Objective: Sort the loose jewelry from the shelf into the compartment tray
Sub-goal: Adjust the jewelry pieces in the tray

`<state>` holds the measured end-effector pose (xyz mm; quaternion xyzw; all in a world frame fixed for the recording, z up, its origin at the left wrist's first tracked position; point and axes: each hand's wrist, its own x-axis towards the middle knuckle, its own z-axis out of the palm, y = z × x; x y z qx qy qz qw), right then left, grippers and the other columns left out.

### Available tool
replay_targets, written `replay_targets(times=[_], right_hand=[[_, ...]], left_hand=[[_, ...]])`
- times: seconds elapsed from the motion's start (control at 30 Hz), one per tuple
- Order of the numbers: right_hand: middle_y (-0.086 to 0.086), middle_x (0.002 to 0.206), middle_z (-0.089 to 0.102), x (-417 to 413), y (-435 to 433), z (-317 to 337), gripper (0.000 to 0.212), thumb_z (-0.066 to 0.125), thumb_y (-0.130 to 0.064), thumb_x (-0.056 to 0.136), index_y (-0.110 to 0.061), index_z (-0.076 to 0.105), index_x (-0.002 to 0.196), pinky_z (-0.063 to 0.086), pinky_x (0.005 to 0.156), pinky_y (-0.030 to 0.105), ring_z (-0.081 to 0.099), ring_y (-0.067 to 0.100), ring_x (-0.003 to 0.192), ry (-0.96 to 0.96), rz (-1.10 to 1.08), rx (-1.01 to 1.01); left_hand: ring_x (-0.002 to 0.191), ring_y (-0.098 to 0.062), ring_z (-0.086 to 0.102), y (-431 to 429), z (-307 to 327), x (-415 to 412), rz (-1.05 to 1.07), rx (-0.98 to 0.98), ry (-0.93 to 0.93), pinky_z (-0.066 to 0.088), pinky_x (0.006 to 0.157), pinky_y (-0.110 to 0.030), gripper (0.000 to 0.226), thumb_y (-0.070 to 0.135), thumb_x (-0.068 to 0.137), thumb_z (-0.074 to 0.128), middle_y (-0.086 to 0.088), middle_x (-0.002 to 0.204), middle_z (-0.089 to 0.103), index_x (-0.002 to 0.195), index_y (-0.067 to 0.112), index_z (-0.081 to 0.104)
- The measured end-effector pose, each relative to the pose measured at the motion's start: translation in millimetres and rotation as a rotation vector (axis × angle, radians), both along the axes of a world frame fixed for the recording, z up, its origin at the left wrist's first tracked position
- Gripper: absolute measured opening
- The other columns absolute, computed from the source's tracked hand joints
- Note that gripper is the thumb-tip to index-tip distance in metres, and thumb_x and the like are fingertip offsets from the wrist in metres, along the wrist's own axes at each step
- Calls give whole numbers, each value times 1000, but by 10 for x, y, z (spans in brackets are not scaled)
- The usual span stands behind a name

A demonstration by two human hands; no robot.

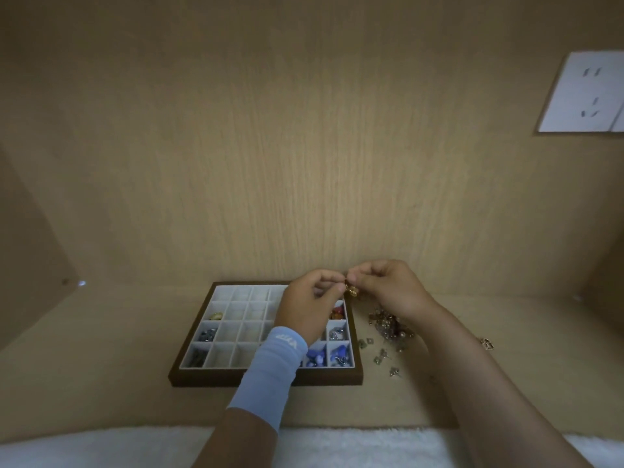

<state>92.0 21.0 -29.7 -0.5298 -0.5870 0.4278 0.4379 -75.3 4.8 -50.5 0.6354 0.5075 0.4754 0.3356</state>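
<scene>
The gold piece is small, shiny and knobbly, its exact form too small to tell; it hangs above the far right corner of the compartment tray, pinched from both sides; the left hand, with a pale blue sleeve round the wrist, has its curled fingers and thumb clamped on it from the left, and the right hand nips it from the right with bent fingertips, so the two hands nearly meet; the one tray has a dark brown frame and white cells in four rows, the columns partly hidden by the left hand; seven cells show contents: one gold item, two cells of dark grey bits on the left edge, one red cluster, one silvery cluster, and two cells of blue beads at the near right; just right of the tray, on the wooden shelf, lies one tangled pile of loose jewelry, with at least four small pieces scattered near it; a white fluffy strip runs along the near edge.
</scene>
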Motion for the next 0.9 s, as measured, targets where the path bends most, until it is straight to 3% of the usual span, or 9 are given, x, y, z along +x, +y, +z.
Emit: replay_targets(times=[0.13,0.23,0.4,0.57,0.7,0.8,0.9], right_hand=[[-2,65,66,-117,-51,43,14,66,-18,95,-7,73,100,39,45,19,52,11,50,106,36,-20],[6,63,64,-175,-95,69,20,60,-23,98,-10,75,102,38,46,21,55,13,52,74,130,-15],[11,78,72,-312,-118,58,10,71,-16,91,-10,77,97,50,57,21,61,17,65,66,178,47],[0,83,75,-523,-72,87,6,73,-13,89,-15,77,92,53,69,22,66,5,73,-184,252,162],[-8,80,73,-824,3,192,8,71,-15,90,-17,78,93,48,67,15,61,-5,66,-304,301,214],[-8,88,74,-1107,107,274,10,69,-21,92,-23,78,94,54,81,26,66,3,81,-465,329,261],[-10,89,74,-1427,263,292,8,70,-22,90,-24,77,91,55,85,34,67,6,86,-659,339,311]], left_hand=[[83,2,66,-20,81,-66,18,2,-165,50,75,-12,10,15,88,67,9,86,72,91,24,71],[84,-1,67,-22,134,-125,64,2,-213,50,72,-10,10,13,90,65,7,87,73,90,21,71],[80,3,65,-73,169,-313,91,30,-117,49,72,-11,10,18,88,68,10,83,72,86,27,70],[78,-5,67,-121,198,-639,7,-17,-60,53,76,-21,10,12,84,72,1,82,73,91,19,72],[75,-3,67,-111,229,-1005,35,-11,-73,49,72,-18,14,10,84,71,3,80,74,91,23,73],[84,-1,65,-76,203,-1349,158,31,33,50,78,-18,15,15,89,66,10,91,72,94,27,73],[95,-6,62,-59,106,-1618,319,47,161,47,89,-22,20,12,92,58,10,104,69,99,24,72]])
